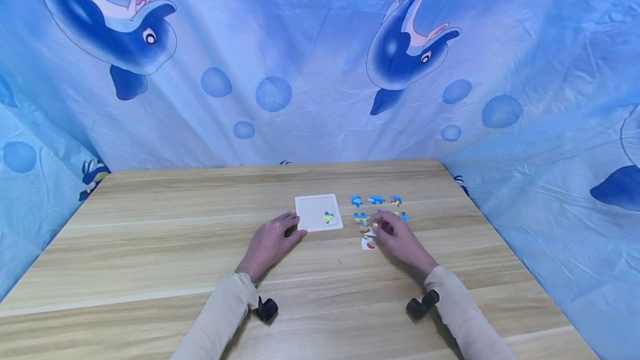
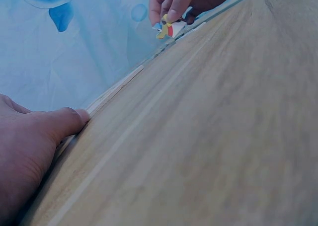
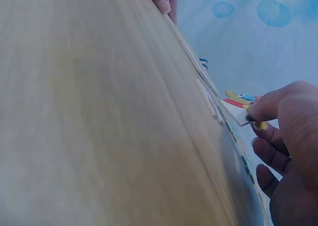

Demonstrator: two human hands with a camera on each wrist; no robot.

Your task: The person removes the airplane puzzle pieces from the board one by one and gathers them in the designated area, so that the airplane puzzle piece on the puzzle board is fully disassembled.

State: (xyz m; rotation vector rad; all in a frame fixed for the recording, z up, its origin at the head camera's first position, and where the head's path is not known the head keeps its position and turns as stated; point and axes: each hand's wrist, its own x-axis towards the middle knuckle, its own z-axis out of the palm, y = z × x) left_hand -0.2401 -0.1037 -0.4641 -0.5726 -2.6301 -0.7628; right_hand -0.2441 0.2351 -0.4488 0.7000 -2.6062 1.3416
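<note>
My right hand (image 1: 397, 238) pinches a jigsaw puzzle piece (image 3: 238, 107) between thumb and index finger. The piece, printed in yellow, red, white and some blue, is held tilted above the table. Beside it, several loose puzzle pieces (image 1: 376, 200) lie in rows, partly hidden under the hand. A white square puzzle tray (image 1: 307, 211) sits to their left, with one yellow-and-blue piece (image 1: 328, 217) lying inside near its right side. My left hand (image 1: 270, 240) rests at the tray's lower left corner; its thumb (image 2: 74, 119) and fingertips touch the edge.
The pieces and tray lie on a wood-grain table (image 1: 150, 249). Blue curtains (image 1: 320, 71) printed with dolphins and bubbles hang behind the table and along its sides. A black wrist camera (image 1: 266, 310) is strapped to the left wrist, another (image 1: 422, 304) to the right.
</note>
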